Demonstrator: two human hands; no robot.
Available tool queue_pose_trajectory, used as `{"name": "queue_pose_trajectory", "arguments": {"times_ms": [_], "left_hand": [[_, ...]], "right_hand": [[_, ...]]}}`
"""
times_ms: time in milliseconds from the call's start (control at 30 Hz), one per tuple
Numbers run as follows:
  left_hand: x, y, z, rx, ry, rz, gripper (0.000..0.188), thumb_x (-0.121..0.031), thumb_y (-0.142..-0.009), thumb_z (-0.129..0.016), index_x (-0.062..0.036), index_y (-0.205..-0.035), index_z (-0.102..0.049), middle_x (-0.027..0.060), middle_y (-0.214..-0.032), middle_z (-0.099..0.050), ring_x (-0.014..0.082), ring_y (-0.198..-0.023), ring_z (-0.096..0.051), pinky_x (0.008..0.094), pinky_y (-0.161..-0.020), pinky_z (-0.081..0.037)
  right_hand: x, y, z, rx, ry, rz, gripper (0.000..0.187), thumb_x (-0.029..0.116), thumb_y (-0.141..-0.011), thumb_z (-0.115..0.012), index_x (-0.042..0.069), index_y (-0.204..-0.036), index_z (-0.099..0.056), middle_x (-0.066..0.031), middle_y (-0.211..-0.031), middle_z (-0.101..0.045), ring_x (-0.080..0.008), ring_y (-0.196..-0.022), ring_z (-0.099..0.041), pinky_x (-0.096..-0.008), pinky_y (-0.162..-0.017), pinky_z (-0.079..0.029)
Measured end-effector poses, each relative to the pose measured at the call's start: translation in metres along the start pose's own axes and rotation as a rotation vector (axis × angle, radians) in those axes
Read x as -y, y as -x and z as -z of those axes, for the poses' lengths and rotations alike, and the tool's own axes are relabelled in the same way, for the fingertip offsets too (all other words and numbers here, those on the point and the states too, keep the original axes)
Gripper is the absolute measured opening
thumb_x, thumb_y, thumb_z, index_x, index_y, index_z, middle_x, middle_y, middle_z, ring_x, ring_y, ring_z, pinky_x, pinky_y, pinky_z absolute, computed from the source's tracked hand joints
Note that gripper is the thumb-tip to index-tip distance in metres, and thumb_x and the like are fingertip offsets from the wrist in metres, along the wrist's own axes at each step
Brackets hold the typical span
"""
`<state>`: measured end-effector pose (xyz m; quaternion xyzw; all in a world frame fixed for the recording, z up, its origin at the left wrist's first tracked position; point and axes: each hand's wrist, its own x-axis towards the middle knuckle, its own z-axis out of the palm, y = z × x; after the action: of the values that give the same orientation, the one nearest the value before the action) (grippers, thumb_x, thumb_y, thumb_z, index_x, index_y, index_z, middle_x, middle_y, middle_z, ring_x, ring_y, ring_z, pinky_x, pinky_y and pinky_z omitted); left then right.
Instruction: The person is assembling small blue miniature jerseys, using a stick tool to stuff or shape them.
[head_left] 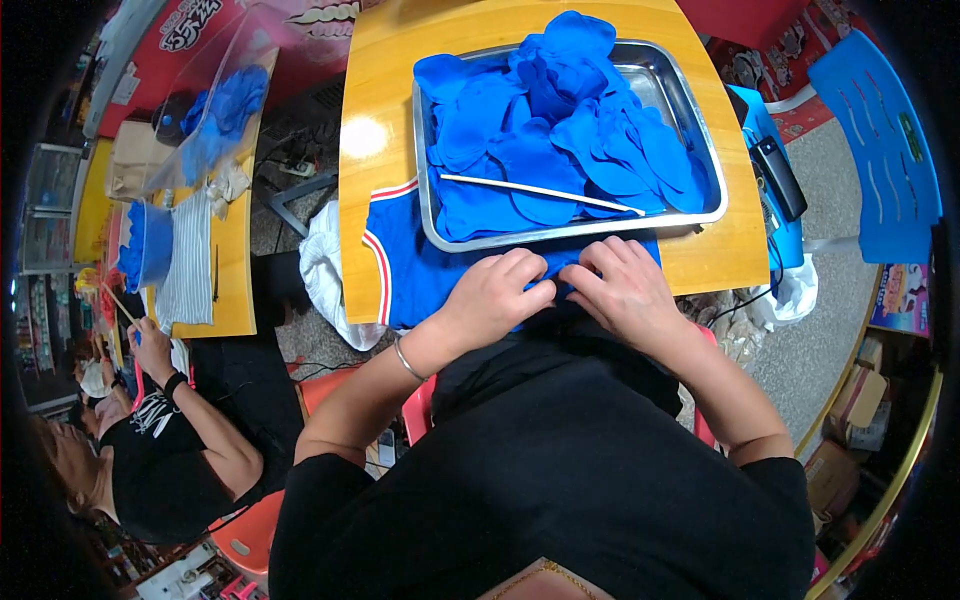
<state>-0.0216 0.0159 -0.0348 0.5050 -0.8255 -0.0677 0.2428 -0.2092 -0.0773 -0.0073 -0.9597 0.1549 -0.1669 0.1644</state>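
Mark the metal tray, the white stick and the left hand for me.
Metal tray (660, 85): head view, bare floor near its far right corner.
White stick (543, 191): head view, mid-shaft.
Left hand (498, 296): head view, back of the hand.

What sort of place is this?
Probably a small craft workshop, perhaps inside a shop: a metal tray heaped with blue petal-shaped pieces on a wooden table, and a co-worker seated near a second table, holding a thin stick.

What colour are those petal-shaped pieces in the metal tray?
The petal-shaped pieces are bright blue, seen best in the head view.
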Motion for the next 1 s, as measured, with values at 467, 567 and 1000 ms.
{"name": "queue_pose_trajectory", "arguments": {"times_ms": [467,567,1000], "left_hand": [[-0.009,0.016,-0.009,-0.078,0.395,0.355,0.038,-0.006,-0.069,-0.068,-0.0030,-0.103,-0.052,0.0115,-0.096,-0.056,0.0275,-0.090,-0.056,0.0353,-0.075,-0.047],[-0.008,0.020,-0.016,-0.141,0.455,0.397,0.043,-0.002,-0.068,-0.068,-0.0023,-0.108,-0.052,0.0115,-0.095,-0.058,0.0250,-0.088,-0.058,0.0331,-0.075,-0.048],[-0.023,0.013,-0.012,-0.318,1.349,0.722,0.025,-0.002,-0.078,-0.066,-0.0034,-0.102,-0.056,0.0016,-0.096,-0.057,0.0083,-0.085,-0.054,0.0218,-0.072,-0.046]], "right_hand": [[0.000,0.001,-0.006,0.056,0.016,0.027,0.011,0.013,-0.072,-0.064,0.010,-0.080,-0.057,-0.0053,-0.082,-0.050,-0.0231,-0.078,-0.049,-0.0344,-0.066,-0.038],[-0.002,0.002,-0.007,0.046,0.011,0.048,0.010,0.014,-0.074,-0.060,0.011,-0.083,-0.058,-0.0041,-0.080,-0.049,-0.0214,-0.078,-0.050,-0.0337,-0.066,-0.038],[0.004,0.002,-0.002,-0.044,-0.563,-0.176,0.023,0.014,-0.067,-0.073,0.006,-0.082,-0.057,-0.0084,-0.086,-0.053,-0.0269,-0.086,-0.053,-0.0375,-0.076,-0.042]]}}
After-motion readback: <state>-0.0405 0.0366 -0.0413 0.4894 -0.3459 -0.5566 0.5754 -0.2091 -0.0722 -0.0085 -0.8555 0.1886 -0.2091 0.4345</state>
